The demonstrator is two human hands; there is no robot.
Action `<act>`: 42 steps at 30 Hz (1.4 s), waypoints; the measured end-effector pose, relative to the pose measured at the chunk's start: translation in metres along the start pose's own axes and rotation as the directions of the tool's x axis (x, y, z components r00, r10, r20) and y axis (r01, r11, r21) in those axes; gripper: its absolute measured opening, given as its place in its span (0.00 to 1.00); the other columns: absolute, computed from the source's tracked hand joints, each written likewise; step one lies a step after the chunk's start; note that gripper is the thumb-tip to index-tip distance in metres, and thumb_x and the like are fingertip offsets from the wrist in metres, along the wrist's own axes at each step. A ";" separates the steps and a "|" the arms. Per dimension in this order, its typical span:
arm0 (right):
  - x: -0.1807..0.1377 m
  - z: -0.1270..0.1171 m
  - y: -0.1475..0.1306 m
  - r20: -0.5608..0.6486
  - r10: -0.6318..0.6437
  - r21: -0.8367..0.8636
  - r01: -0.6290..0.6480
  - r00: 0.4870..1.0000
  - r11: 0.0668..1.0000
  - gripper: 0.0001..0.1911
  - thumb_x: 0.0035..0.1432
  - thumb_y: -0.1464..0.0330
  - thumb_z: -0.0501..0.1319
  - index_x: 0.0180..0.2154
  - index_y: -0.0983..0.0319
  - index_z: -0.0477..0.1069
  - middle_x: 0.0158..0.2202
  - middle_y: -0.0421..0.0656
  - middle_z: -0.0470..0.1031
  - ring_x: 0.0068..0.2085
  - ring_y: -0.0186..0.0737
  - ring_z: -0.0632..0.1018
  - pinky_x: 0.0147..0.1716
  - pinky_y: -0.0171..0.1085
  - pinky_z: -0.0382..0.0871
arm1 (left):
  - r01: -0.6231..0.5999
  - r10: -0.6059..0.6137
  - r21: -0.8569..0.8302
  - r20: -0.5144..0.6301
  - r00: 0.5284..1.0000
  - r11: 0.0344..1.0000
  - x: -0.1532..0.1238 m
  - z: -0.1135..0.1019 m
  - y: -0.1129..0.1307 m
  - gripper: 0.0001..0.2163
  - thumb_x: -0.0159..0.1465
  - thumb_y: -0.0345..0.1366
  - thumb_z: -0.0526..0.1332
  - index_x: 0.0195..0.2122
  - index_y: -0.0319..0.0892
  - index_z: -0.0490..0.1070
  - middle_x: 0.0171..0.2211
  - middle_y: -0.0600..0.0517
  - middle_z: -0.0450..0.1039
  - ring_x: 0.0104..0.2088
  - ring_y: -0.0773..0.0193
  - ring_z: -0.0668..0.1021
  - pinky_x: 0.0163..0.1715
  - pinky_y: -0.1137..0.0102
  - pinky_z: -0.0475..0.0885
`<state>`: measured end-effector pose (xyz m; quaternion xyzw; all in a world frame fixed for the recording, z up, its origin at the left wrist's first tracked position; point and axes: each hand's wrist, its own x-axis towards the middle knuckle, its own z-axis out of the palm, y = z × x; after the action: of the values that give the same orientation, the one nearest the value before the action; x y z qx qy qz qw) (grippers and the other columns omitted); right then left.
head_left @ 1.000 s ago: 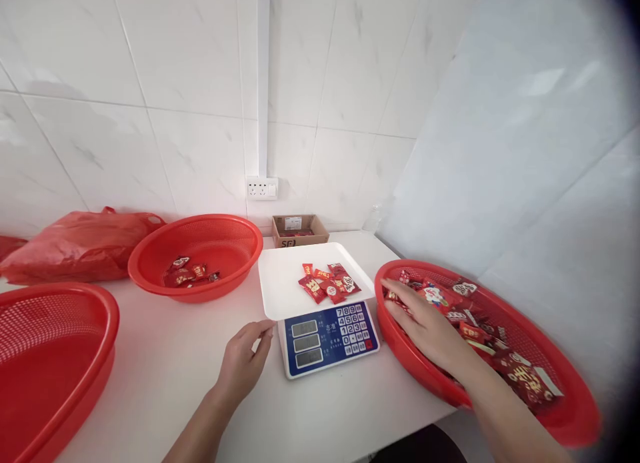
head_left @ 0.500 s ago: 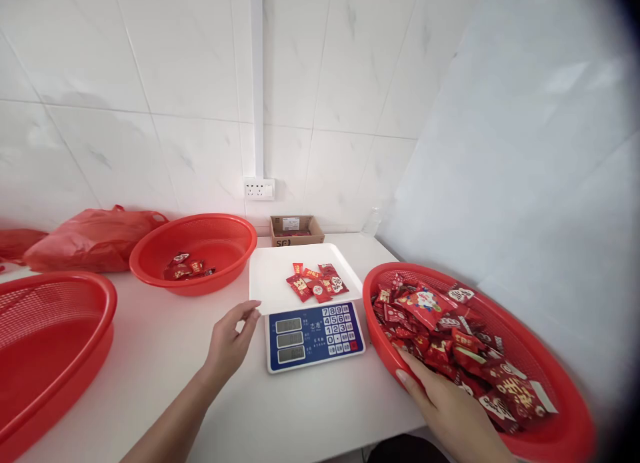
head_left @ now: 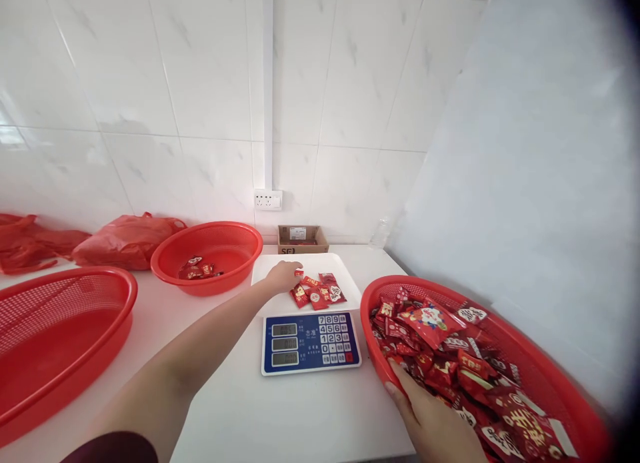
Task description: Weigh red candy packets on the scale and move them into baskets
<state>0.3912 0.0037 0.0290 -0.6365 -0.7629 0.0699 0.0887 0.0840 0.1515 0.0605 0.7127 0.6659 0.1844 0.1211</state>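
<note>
Counting from my remote seat, I find three red mesh baskets on the white counter [head_left: 240,409]: the left basket [head_left: 55,303] at the frame's left edge, the middle basket [head_left: 235,243] left of centre, and the right basket [head_left: 523,346] at lower right; one blue-faced scale [head_left: 310,343] at centre, carrying one white tray [head_left: 350,276]; two red plastic bags [head_left: 127,239] at the left by the wall; one cardboard box [head_left: 303,238] behind the tray.

The tray packets [head_left: 320,294] number about five; they overlap, so I cannot be exact. They are small glossy red wrappers with white and gold print, lying in the tray's middle. The left hand [head_left: 285,275] rests on the tray touching them, fingers bent down; whether it pinches one I cannot tell. The right hand [head_left: 430,419] lies at the near rim of the right basket, fingers among its heap of packets [head_left: 450,356]; its grip is hidden from me. A few more wrappers [head_left: 197,269] sit in the middle basket.
</note>
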 end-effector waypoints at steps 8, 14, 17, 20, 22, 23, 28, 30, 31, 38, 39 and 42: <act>-0.002 0.003 0.003 -0.049 -0.017 0.020 0.018 0.999 1.000 0.24 0.62 0.59 0.43 0.53 0.55 0.67 0.45 0.44 0.77 0.40 0.43 0.80 0.33 0.35 0.72 | 0.070 -0.080 -0.099 -0.097 0.992 0.993 0.008 -0.003 0.004 0.14 0.64 0.39 0.56 0.48 0.40 0.66 0.48 0.47 0.67 0.43 0.61 0.73 0.41 0.60 0.71; -0.002 0.002 0.003 0.004 -0.023 0.021 0.023 1.000 1.000 0.26 0.62 0.59 0.41 0.55 0.58 0.65 0.48 0.46 0.75 0.41 0.44 0.80 0.33 0.38 0.73 | 0.127 -0.141 -0.210 -0.050 0.989 0.969 -0.002 -0.022 -0.003 0.10 0.62 0.33 0.54 0.44 0.40 0.66 0.38 0.49 0.71 0.33 0.67 0.75 0.25 0.73 0.73; -0.002 0.001 0.003 0.005 -0.023 0.038 0.023 1.000 0.999 0.26 0.62 0.58 0.41 0.55 0.58 0.66 0.48 0.46 0.75 0.41 0.46 0.80 0.32 0.39 0.74 | 0.134 -0.125 -0.211 0.058 0.991 0.968 -0.012 -0.026 -0.007 0.09 0.56 0.31 0.56 0.38 0.42 0.69 0.31 0.53 0.72 0.25 0.69 0.74 0.19 0.77 0.70; -0.002 0.001 0.003 0.002 -0.021 0.042 0.021 1.000 0.999 0.26 0.62 0.58 0.42 0.55 0.57 0.66 0.47 0.45 0.76 0.42 0.47 0.79 0.33 0.40 0.74 | 0.109 -0.081 -0.206 0.141 0.987 0.972 -0.021 -0.022 -0.007 0.06 0.51 0.29 0.59 0.31 0.42 0.71 0.29 0.54 0.72 0.21 0.70 0.73 0.18 0.76 0.70; -0.002 0.001 0.003 0.014 -0.019 0.039 0.018 1.000 0.999 0.27 0.62 0.58 0.41 0.55 0.57 0.65 0.47 0.46 0.76 0.42 0.48 0.79 0.35 0.41 0.74 | 0.071 -0.045 -0.212 0.124 0.991 0.975 -0.022 -0.016 -0.004 0.06 0.50 0.28 0.59 0.29 0.42 0.71 0.29 0.54 0.73 0.24 0.69 0.74 0.23 0.75 0.71; -0.002 0.000 0.003 0.024 -0.020 0.036 0.019 1.000 0.999 0.27 0.62 0.58 0.40 0.56 0.58 0.65 0.47 0.46 0.76 0.42 0.48 0.79 0.34 0.41 0.74 | 0.051 -0.031 -0.218 0.092 0.995 0.975 -0.020 -0.014 -0.001 0.06 0.51 0.28 0.58 0.29 0.42 0.72 0.30 0.54 0.73 0.27 0.67 0.75 0.27 0.74 0.72; -0.003 -0.002 0.000 0.035 -0.014 -0.045 0.016 0.999 0.999 0.28 0.62 0.57 0.39 0.57 0.58 0.63 0.48 0.47 0.75 0.43 0.50 0.78 0.36 0.44 0.73 | -0.001 -0.032 -0.301 -0.104 0.994 0.954 -0.014 -0.017 0.013 0.10 0.57 0.28 0.54 0.38 0.41 0.71 0.36 0.50 0.73 0.36 0.65 0.75 0.38 0.71 0.71; -0.005 -0.003 -0.002 0.051 0.002 -0.084 0.002 0.999 0.996 0.29 0.62 0.57 0.38 0.58 0.59 0.62 0.49 0.48 0.74 0.43 0.52 0.78 0.36 0.46 0.73 | -0.017 -0.039 -0.358 -0.150 0.988 0.934 -0.021 -0.025 0.018 0.11 0.60 0.31 0.52 0.43 0.41 0.68 0.36 0.50 0.73 0.33 0.67 0.75 0.36 0.72 0.71; -0.005 -0.003 -0.003 0.059 0.007 -0.090 -0.002 0.998 0.996 0.29 0.62 0.57 0.38 0.58 0.59 0.61 0.49 0.49 0.74 0.43 0.52 0.78 0.36 0.47 0.73 | -0.027 -0.039 -0.384 -0.165 0.986 0.923 -0.029 -0.028 0.019 0.12 0.61 0.32 0.52 0.45 0.41 0.67 0.36 0.51 0.72 0.31 0.69 0.75 0.35 0.72 0.71; -0.008 -0.003 -0.002 -0.025 0.037 -0.005 -0.037 0.999 0.999 0.28 0.61 0.55 0.41 0.55 0.59 0.65 0.48 0.49 0.75 0.45 0.52 0.77 0.35 0.46 0.73 | 0.044 -0.068 -0.678 -0.009 0.998 0.734 -0.143 -0.005 0.035 0.15 0.58 0.35 0.58 0.47 0.46 0.65 0.38 0.54 0.68 0.28 0.73 0.72 0.28 0.76 0.70; -0.009 -0.002 -0.003 -0.080 0.017 0.023 -0.015 0.997 1.000 0.28 0.60 0.55 0.43 0.55 0.60 0.65 0.50 0.49 0.73 0.47 0.52 0.76 0.36 0.46 0.73 | 0.100 -0.051 -0.727 0.088 0.995 0.679 -0.161 0.006 0.039 0.14 0.58 0.36 0.58 0.46 0.45 0.65 0.37 0.54 0.67 0.26 0.73 0.71 0.26 0.76 0.69; -0.017 0.003 -0.017 -0.191 -0.154 0.126 0.180 0.969 0.976 0.27 0.58 0.55 0.48 0.53 0.61 0.67 0.51 0.49 0.72 0.51 0.50 0.73 0.45 0.46 0.70 | 0.238 -0.021 -0.803 0.271 0.962 0.546 -0.202 0.037 0.050 0.19 0.58 0.34 0.58 0.51 0.47 0.61 0.40 0.54 0.64 0.23 0.76 0.67 0.24 0.76 0.66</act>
<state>0.3771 -0.0162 0.0287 -0.5656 -0.7958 0.0585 0.2082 0.1356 -0.0504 0.0273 0.5360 0.5325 0.3829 0.5316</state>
